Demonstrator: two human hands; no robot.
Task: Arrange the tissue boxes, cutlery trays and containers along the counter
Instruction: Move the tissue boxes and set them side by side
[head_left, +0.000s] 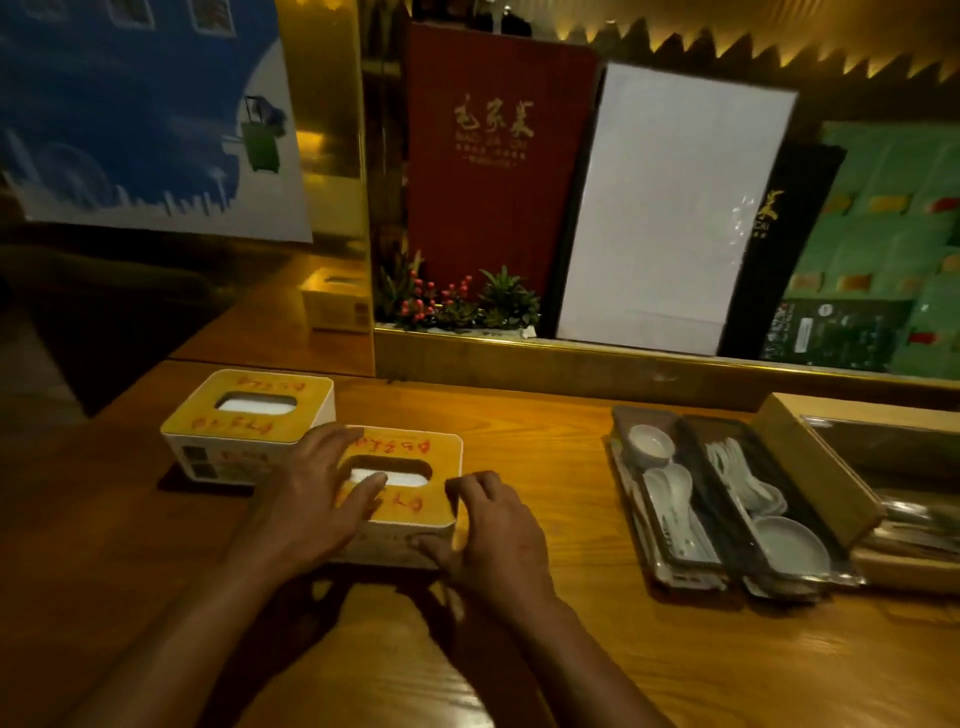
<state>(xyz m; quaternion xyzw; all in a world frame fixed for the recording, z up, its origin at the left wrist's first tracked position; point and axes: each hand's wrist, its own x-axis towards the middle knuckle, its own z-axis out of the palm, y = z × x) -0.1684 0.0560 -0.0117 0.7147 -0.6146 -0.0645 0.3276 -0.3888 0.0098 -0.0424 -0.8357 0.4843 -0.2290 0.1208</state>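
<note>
At the counter's (519, 675) near edge we hold the near box (410, 512) with both hands: left hand (317, 499) flat on the lid, fingers spread; right hand (493, 525) clamped on its right corner. We should slide it level, square beside the far box (249, 421), touching behind-left. Both have yellow lids, red writing, tissue in the slot. The trays (727, 509) lie well right.

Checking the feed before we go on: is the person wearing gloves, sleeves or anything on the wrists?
No. The left hand and right hand are bare, with no gloves, rings, watch or bands visible. Both forearms are uncovered to the frame edge; no sleeve shows.
</note>
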